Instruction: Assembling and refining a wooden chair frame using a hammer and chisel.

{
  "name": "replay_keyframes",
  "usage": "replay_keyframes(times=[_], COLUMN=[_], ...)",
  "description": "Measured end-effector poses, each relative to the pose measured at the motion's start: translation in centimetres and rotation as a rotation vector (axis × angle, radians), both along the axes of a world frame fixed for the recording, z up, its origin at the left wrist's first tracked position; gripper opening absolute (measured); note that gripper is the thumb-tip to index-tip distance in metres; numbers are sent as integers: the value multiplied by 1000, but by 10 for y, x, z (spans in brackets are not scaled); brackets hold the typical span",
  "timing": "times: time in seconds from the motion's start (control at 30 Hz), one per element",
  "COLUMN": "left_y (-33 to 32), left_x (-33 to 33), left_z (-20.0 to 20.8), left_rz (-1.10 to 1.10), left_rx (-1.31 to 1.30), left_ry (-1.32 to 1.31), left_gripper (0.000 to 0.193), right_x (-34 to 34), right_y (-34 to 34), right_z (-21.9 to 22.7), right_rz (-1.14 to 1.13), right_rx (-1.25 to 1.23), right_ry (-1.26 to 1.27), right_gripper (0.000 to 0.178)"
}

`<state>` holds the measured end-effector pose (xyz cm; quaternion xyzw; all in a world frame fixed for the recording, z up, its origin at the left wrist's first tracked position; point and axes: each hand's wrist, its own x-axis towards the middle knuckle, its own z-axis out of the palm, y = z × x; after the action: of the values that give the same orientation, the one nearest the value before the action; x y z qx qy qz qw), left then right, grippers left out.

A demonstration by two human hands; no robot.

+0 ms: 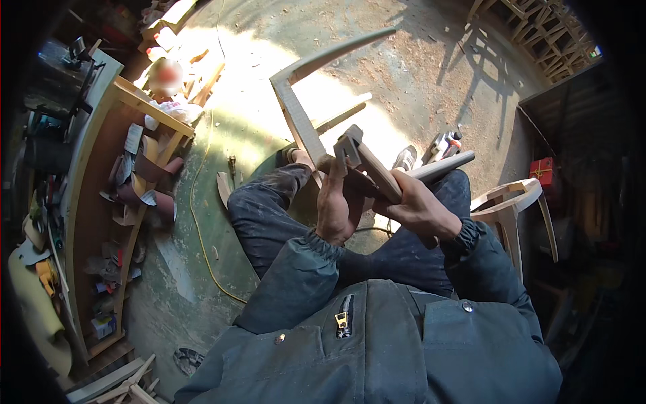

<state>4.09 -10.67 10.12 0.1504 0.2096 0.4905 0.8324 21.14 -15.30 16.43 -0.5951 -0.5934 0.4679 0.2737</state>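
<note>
A dusty concrete floor [431,74] with a worn green patch carries sawdust and wood offcuts [195,74] near its far left corner. A yellow cord [196,222] snakes along it beside a wooden shelf unit [94,222] (crammed with sandpaper rolls) standing at the left edge. An unfinished chair frame [511,209] stands at the right edge.

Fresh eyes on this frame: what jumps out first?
Dead centre, the left hand and right hand grip a pale wooden frame piece that juts up over the person's knees into a sunlit patch of the dusty floor. At left stands a cluttered wooden shelf stuffed with sandpaper scraps; at right, an unfinished wooden chair.
</note>
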Motion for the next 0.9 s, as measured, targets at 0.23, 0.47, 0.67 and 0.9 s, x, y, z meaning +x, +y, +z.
replay_keyframes(times=[0.23, 0.47, 0.67, 0.9], left_y=[-8, -10, 11, 26], left_x=[-35, -30, -22, -24], left_z=[-82, -147, -167, -167], left_rz=[432, -71, -129, -97], left_rx=[198, 36, 25, 97], left_ry=[808, 864, 1110, 977], left_gripper=[45, 54, 77, 73], right_x=[49, 104, 129, 127], right_y=[-70, -117, -128, -124], right_z=[-2, -95, -119, -105], right_rz=[-470, -828, -867, -800], right_rx=[-127, -39, 17, -148], right_ry=[609, 1185, 1466, 1500], right_gripper=[27, 16, 12, 12])
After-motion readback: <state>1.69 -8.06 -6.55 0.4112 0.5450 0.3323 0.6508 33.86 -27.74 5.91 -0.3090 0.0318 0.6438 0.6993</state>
